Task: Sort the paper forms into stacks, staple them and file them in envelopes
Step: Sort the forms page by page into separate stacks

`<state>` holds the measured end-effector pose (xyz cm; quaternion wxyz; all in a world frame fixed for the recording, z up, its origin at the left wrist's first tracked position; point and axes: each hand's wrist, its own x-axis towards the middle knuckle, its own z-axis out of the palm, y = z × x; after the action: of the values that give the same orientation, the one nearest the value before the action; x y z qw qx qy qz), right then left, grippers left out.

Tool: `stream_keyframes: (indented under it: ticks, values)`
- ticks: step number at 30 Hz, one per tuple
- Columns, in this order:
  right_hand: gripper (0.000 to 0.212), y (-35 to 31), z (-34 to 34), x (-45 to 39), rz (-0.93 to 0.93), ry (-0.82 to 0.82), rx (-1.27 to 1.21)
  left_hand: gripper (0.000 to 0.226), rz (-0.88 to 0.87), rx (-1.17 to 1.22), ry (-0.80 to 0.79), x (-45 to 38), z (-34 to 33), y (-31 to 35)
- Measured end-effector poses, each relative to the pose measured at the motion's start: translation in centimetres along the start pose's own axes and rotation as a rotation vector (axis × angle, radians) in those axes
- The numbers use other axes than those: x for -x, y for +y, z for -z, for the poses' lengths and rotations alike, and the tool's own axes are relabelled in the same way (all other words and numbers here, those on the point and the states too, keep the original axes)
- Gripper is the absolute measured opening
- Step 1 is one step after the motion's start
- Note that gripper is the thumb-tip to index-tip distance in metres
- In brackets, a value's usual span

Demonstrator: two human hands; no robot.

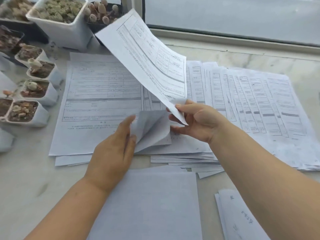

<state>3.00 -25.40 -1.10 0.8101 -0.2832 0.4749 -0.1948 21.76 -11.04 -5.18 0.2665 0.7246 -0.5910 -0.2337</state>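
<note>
White paper forms are spread across a pale stone sill, and sorting appears to be only partly done. A single printed form (147, 56) is pinched at its near corner by the right hand (195, 122), thumb on top and fingers curled beneath. This lifted form is tilted steeply, its long axis running from the right hand up and away to the left, with the printed face turned toward the viewer's right. The left hand (112, 149) is laid flat with fingers straight and together, and the curled corner of another sheet (152, 129) is being raised by its fingertips. Beyond the left hand a neat pile of forms (97, 104) is seen face up; beyond and to the right of the right hand a fanned spread of forms (251, 104) remains unsorted. Blank sheets (155, 201) lie between the forearms. No stapler or envelope can be made out, so stapling and filing are judged still to come. Small white plant pots (36, 90) are lined up left of the left hand.
</note>
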Motion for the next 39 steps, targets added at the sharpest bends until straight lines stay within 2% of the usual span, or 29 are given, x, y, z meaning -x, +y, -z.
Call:
stream_keyframes:
  ticks: [3,6,10,14,18,19,20,22,23,25,27,28,34,36,39]
  values:
    - [0.021,-0.1,-0.3,-0.1,-0.011,-0.003,0.007,0.063,-0.006,0.096,0.107,0.1,-0.1,0.4]
    - [0.021,-0.3,-0.8,-0.2,-0.006,-0.012,-0.021,0.043,-0.03,-0.063,0.097,-0.1,-0.2,0.8]
    - [0.021,-0.5,-1.3,-0.3,0.01,-0.045,-0.055,0.065,-0.025,-0.143,0.047,0.0,-0.1,1.0]
    - [0.02,-0.6,-1.6,-0.2,0.018,-0.056,-0.012,0.06,0.063,-0.077,0.097,0.0,-0.1,0.9]
    - [0.018,-1.1,-0.8,0.6,0.117,0.033,0.005,0.1,0.138,0.082,0.197,0.1,-1.0,1.2]
    - [0.018,-1.2,-0.3,0.9,0.163,0.091,0.002,0.098,0.174,0.151,0.211,0.0,-1.3,1.0]
    - [0.019,-1.1,0.2,1.4,0.208,0.163,0.005,0.085,0.196,0.191,0.23,-0.1,-1.5,1.0]
    - [0.023,-0.8,1.6,2.7,0.304,0.318,0.1,0.035,0.284,0.248,0.329,-0.3,-1.6,1.0]
    - [0.025,-0.4,2.3,3.3,0.354,0.391,0.206,0.023,0.365,0.368,0.412,-0.4,-1.7,0.9]
    - [0.027,0.4,3.8,4.5,0.422,0.506,0.482,0.024,0.525,0.695,0.599,-0.5,-1.4,0.8]
    - [0.02,1.0,4.8,5.1,0.435,0.525,0.697,0.022,0.61,0.95,0.72,-0.3,-1.1,0.0]
    - [0.016,1.1,4.9,5.1,0.425,0.51,0.76,0.018,0.624,1.006,0.746,-0.3,-1.1,-0.2]
    - [0.018,1.8,3.5,3.0,0.317,0.408,0.818,0.02,0.584,0.829,0.799,0.1,-0.2,1.4]
    - [0.018,2.0,3.0,2.2,0.235,0.396,0.736,0.015,0.499,0.817,0.792,0.0,0.1,1.9]
    - [0.015,2.1,2.5,1.3,0.132,0.383,0.654,0.019,0.298,0.666,0.682,0.1,0.1,1.8]
